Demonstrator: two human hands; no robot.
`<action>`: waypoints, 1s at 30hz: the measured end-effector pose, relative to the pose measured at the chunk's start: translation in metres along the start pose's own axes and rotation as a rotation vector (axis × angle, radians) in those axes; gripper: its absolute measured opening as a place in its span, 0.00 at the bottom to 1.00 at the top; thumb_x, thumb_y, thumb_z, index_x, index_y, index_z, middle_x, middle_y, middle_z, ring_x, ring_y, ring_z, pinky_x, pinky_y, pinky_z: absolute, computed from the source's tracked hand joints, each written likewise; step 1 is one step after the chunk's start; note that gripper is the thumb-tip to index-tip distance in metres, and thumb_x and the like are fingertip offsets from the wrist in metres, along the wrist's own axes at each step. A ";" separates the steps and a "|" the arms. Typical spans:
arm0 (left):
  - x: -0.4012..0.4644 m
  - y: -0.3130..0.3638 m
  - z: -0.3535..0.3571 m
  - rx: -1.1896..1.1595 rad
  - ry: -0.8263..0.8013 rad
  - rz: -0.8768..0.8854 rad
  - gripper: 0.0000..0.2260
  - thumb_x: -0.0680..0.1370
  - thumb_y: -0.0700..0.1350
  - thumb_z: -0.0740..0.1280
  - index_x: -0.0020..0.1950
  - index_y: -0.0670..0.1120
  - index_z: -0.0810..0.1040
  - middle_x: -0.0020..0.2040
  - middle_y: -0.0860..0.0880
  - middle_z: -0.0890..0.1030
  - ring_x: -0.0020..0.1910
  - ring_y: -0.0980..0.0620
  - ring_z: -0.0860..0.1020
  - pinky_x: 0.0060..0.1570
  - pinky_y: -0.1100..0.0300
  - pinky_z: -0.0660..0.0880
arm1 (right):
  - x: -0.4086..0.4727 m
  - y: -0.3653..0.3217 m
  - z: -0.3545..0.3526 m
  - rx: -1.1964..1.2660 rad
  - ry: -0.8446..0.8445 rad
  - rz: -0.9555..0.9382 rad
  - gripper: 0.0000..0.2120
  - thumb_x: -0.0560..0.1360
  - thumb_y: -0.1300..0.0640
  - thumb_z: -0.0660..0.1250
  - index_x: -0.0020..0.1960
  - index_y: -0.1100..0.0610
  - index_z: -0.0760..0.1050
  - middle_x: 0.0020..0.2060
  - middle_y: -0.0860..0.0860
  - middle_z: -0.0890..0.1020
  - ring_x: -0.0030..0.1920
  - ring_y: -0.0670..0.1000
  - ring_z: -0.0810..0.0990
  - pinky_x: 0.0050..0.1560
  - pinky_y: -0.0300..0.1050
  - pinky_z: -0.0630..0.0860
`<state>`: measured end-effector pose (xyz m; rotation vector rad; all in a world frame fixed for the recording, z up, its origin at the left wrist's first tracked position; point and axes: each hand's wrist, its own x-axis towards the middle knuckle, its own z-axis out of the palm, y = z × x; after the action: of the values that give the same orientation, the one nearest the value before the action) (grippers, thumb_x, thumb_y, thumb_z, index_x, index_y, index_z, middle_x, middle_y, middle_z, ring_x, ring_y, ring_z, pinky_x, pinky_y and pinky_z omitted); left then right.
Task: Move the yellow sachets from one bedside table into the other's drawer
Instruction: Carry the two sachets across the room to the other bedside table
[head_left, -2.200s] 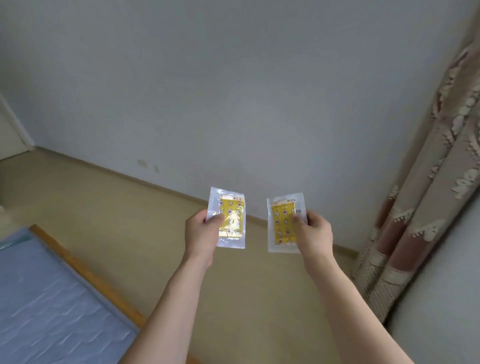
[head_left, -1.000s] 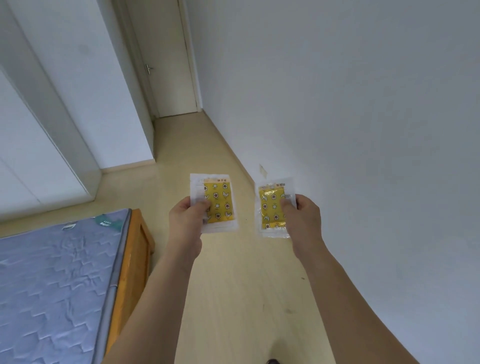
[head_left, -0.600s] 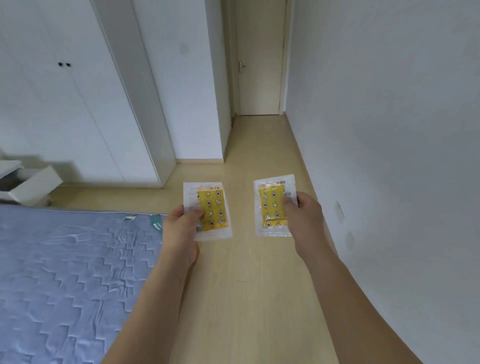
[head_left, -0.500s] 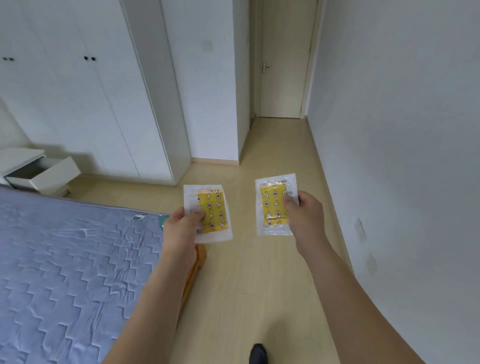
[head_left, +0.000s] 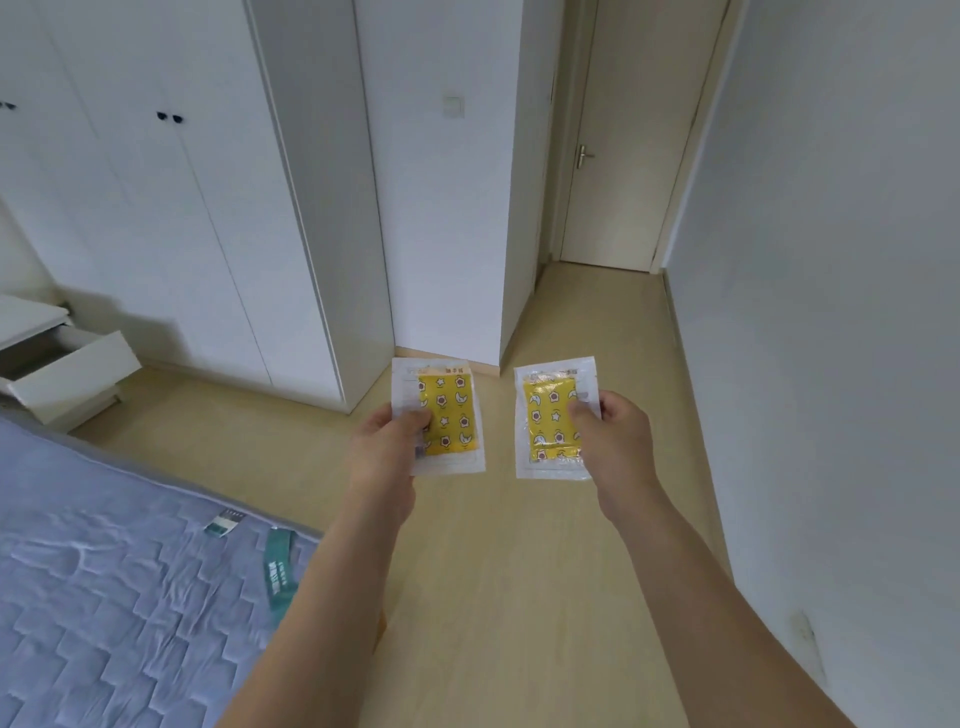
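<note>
At far left, the open drawer (head_left: 67, 376) has come into view; your left hand (head_left: 384, 447) and right hand (head_left: 613, 441) each pinch a yellow sachet (head_left: 447, 415); carry on.

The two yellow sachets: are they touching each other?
Apart. In the head view, bare floor shows between the left sachet in the left hand and the right sachet in the right hand.

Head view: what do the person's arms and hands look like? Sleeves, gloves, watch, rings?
Both forearms are bare as far as the frame shows, with no sleeve edge in view. The left hand and the right hand wear no gloves. No watch, band or bracelet shows at either wrist, and no ring on the fingers that can be seen. No tape, markers, cables or sensors are on either arm.
</note>
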<state>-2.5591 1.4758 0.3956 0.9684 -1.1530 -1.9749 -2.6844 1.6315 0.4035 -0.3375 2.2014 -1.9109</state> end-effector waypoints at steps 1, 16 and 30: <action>0.027 -0.001 0.012 0.005 0.003 0.008 0.08 0.76 0.34 0.67 0.48 0.46 0.80 0.39 0.49 0.85 0.41 0.47 0.83 0.48 0.50 0.79 | 0.029 0.004 0.009 0.007 -0.014 -0.001 0.07 0.77 0.58 0.64 0.47 0.61 0.79 0.43 0.56 0.84 0.46 0.59 0.84 0.48 0.60 0.81; 0.352 0.095 0.062 0.028 0.408 0.252 0.09 0.76 0.33 0.65 0.48 0.46 0.82 0.43 0.46 0.86 0.47 0.43 0.83 0.52 0.47 0.79 | 0.390 -0.043 0.281 0.035 -0.525 -0.097 0.13 0.74 0.58 0.61 0.45 0.70 0.68 0.34 0.54 0.67 0.34 0.51 0.63 0.36 0.47 0.61; 0.678 0.200 -0.018 -0.158 0.627 0.259 0.07 0.78 0.34 0.66 0.53 0.44 0.79 0.47 0.44 0.85 0.48 0.44 0.83 0.54 0.46 0.79 | 0.590 -0.084 0.604 -0.048 -0.773 -0.146 0.08 0.78 0.58 0.62 0.47 0.60 0.78 0.38 0.53 0.82 0.37 0.52 0.79 0.38 0.46 0.75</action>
<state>-2.8630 0.8377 0.3859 1.1709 -0.7120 -1.3822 -3.0607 0.8706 0.3985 -1.0609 1.7206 -1.4262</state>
